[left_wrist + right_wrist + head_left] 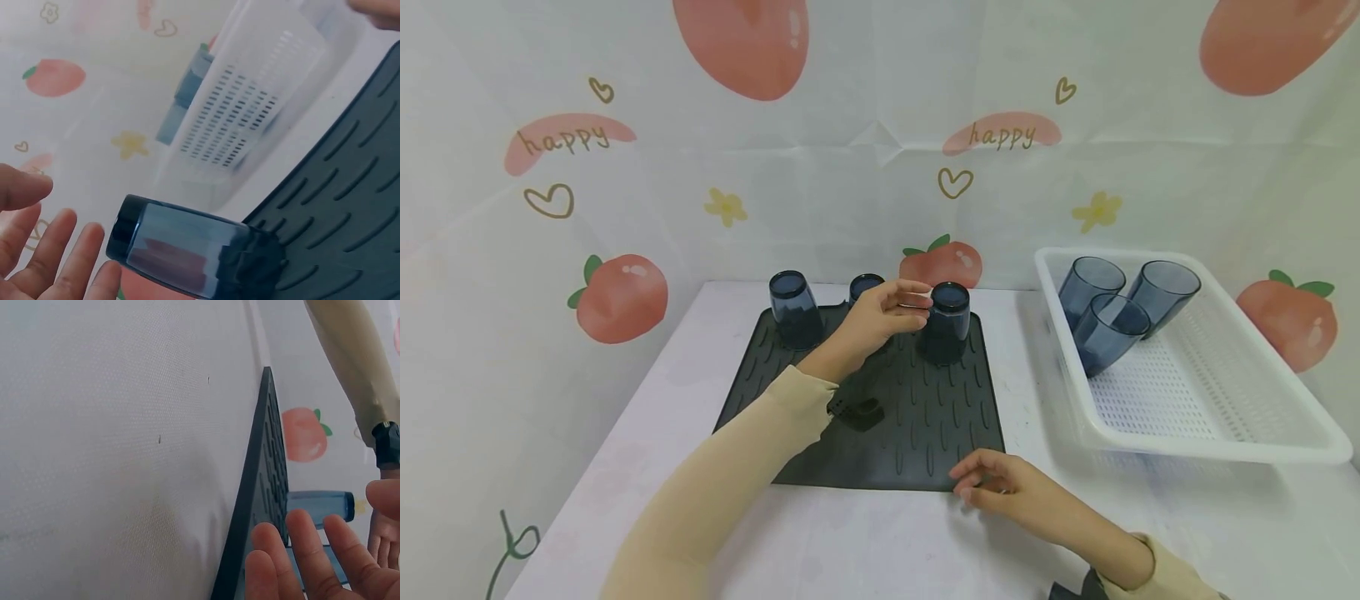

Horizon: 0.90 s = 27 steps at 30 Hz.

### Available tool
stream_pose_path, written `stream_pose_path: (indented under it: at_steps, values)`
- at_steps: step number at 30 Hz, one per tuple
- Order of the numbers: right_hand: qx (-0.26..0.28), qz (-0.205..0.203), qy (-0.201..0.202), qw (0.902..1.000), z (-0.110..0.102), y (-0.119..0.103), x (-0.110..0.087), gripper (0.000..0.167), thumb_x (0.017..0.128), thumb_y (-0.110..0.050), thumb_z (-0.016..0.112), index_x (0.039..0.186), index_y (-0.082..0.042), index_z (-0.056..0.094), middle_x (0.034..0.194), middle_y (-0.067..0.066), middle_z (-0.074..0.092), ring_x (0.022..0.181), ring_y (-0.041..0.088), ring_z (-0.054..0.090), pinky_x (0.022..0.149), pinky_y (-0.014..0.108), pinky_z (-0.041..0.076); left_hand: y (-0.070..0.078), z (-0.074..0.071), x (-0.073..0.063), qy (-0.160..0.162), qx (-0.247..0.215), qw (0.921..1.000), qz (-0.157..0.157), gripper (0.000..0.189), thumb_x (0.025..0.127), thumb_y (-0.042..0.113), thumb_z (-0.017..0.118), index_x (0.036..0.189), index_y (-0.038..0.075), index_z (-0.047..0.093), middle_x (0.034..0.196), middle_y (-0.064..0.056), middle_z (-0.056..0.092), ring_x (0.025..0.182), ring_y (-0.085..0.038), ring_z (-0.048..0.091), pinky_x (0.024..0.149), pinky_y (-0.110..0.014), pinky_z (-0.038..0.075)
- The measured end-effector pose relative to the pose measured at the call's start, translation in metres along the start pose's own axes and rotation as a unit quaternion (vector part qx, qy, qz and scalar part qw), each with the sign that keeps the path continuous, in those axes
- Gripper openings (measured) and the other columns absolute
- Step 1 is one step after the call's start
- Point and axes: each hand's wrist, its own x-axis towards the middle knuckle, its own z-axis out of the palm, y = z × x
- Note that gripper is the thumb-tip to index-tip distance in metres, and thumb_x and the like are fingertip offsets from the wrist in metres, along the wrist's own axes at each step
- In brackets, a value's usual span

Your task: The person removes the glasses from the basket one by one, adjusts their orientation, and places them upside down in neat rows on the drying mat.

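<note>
A blue-tinted drinking glass [950, 323] stands upside down near the back right of a dark drying mat [925, 425]. My left hand [880, 321] is raised just left of its base, fingers loosely extended and thumb apart, with nothing held; the left wrist view shows the fingertips close to the glass [181, 244]. Two more upturned glasses stand along the mat's back: one at the left [795, 312], and a middle glass [865, 285] mostly hidden behind my left hand. My right hand [1007, 493] hovers by the mat's front right corner, fingers relaxed and holding nothing.
On the right sits a white perforated plastic basket [1210, 452]. Three blue glasses lean together in its left part, including a front glass [1108, 337]. A white cloth with peach prints [850, 200] hangs behind the table [865, 550].
</note>
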Motion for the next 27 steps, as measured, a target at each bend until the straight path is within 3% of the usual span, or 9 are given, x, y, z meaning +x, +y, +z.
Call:
stream_pose_path:
  at_steps: [9, 15, 20, 27]
  values:
    - [0.009, -0.006, -0.007, 0.9999, 0.001, 0.001, 0.001, 0.030, 0.097, -0.019, 0.058, 0.117, 0.003, 0.058, 0.103, 0.016, 0.064, 0.088, 0.018, 0.064, 0.075, 0.023, 0.049, -0.005, 0.008, -0.024, -0.053, -0.004, 0.9986, -0.005, 0.044, 0.095, 0.011, 0.062, 0.137, 0.005, 0.049, 0.129, -0.015, 0.058, 0.117, -0.024, 0.059, 0.099, -0.034, 0.048]
    - [0.011, -0.007, -0.007, 0.9999, 0.001, 0.001, 0.002, 0.029, 0.097, -0.019, 0.058, 0.117, 0.003, 0.058, 0.104, 0.015, 0.064, 0.089, 0.016, 0.064, 0.075, 0.022, 0.050, -0.011, 0.017, -0.042, -0.083, -0.002, 0.9965, -0.014, 0.041, 0.094, 0.009, 0.062, 0.133, 0.008, 0.052, 0.127, -0.016, 0.058, 0.117, -0.029, 0.060, 0.097, -0.034, 0.050]
    - [0.001, -0.013, -0.004, 0.9999, 0.001, 0.000, 0.001, 0.029, 0.097, -0.019, 0.058, 0.116, 0.003, 0.059, 0.104, 0.015, 0.065, 0.089, 0.015, 0.064, 0.074, 0.022, 0.050, -0.018, 0.023, -0.052, -0.103, -0.014, 0.9945, -0.012, 0.040, 0.093, 0.007, 0.062, 0.132, 0.004, 0.052, 0.125, -0.020, 0.058, 0.116, -0.034, 0.059, 0.095, -0.034, 0.051]
    - [-0.002, -0.017, -0.003, 0.9998, -0.001, -0.001, 0.000, 0.029, 0.098, -0.019, 0.058, 0.116, 0.004, 0.059, 0.103, 0.016, 0.065, 0.088, 0.015, 0.064, 0.075, 0.023, 0.050, -0.031, 0.029, -0.065, -0.126, -0.009, 0.9914, -0.035, 0.038, 0.092, 0.006, 0.064, 0.129, 0.002, 0.054, 0.123, -0.021, 0.060, 0.109, -0.023, 0.063, 0.091, -0.032, 0.052]
